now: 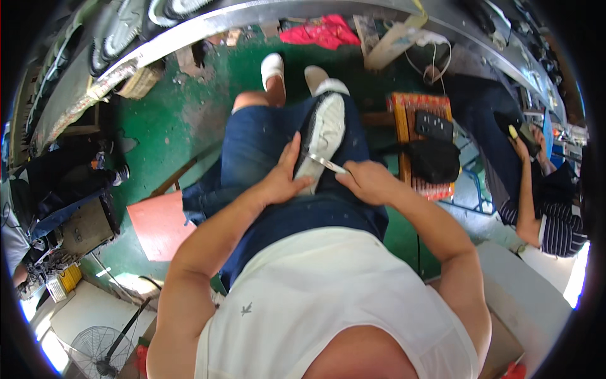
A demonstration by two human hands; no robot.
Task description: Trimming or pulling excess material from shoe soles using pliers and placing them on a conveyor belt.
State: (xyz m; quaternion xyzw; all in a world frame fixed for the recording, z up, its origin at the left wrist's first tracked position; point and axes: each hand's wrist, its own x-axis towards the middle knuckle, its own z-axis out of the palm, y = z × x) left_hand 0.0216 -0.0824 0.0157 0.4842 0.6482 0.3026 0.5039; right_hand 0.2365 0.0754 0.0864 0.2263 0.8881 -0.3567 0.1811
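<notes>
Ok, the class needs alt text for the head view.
A seated person steadies a shoe, white underside up, on the lap with the left hand; the right hand holds a metal-bladed tool over it. The floor is green.

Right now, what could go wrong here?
1. The metal tool in the right hand lies across the shoe near the left hand; a slip might catch those fingers.
2. The shoe rests on the lap, on denim, not a bench, so it could shift under pressure.

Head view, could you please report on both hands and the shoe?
Left hand holding shoe. Right hand gripping metal tool. Shoe on lap. Nothing visibly blocking.
</notes>
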